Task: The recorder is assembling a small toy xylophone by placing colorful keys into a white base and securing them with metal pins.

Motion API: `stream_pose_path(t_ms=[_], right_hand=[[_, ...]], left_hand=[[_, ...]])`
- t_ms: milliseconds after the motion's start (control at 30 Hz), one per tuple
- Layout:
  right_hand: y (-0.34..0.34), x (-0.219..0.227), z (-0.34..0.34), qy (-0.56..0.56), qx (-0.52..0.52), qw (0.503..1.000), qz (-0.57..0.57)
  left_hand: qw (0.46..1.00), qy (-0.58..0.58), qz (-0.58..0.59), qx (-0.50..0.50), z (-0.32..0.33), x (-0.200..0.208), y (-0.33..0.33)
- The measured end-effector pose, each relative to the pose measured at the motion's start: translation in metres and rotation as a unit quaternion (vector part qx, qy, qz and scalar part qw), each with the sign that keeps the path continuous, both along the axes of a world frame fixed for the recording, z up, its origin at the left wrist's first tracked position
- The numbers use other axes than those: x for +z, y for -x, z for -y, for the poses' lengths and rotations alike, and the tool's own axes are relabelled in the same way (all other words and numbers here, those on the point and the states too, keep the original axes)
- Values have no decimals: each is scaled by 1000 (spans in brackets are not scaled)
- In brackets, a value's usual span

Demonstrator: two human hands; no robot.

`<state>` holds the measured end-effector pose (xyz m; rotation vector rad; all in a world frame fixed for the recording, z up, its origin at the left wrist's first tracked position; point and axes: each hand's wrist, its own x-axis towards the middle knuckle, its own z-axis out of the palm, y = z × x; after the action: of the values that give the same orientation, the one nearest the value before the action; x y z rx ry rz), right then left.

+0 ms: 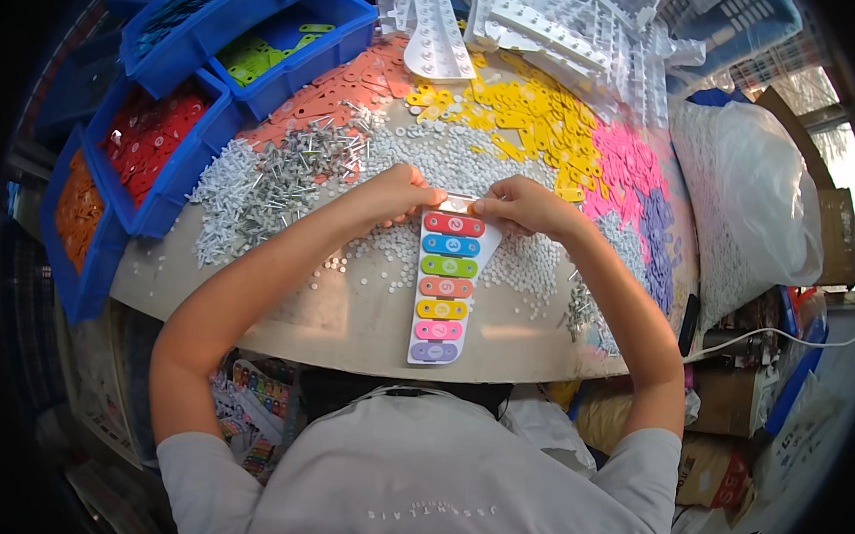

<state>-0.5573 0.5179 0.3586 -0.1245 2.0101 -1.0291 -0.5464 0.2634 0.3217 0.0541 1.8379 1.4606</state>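
Note:
A toy xylophone (445,287) lies near the table's front edge, its narrow end toward me. Its white tapered base carries a column of coloured bars, red at the far end and purple at the near end, with fasteners at the bar ends. My left hand (401,193) is closed in a pinch at the far left corner of the base. On the far right corner, my right hand (524,205) pinches with thumb and fingers. A pale, shiny strip (457,205) shows between the fingertips; whether it is a separate piece I cannot tell.
Around the hands lie heaps of small white washers (442,149), metal pins (320,153), and yellow (535,113), pink (626,161) and purple (657,231) bars. Blue bins (157,215) stand at left. White bases (438,41) are stacked behind; a white sack (726,191) stands at right.

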Motion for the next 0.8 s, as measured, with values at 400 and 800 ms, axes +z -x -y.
stream_pose_path(t_ms=[400, 800], right_hand=[[-9, -5, 1, -43, -9, 995, -87], [-116, 22, -141, -345, -199, 733, -551]], left_hand=[[999, 23, -21, 33, -4, -9, -3], [759, 220, -556, 258, 126, 14, -34]])
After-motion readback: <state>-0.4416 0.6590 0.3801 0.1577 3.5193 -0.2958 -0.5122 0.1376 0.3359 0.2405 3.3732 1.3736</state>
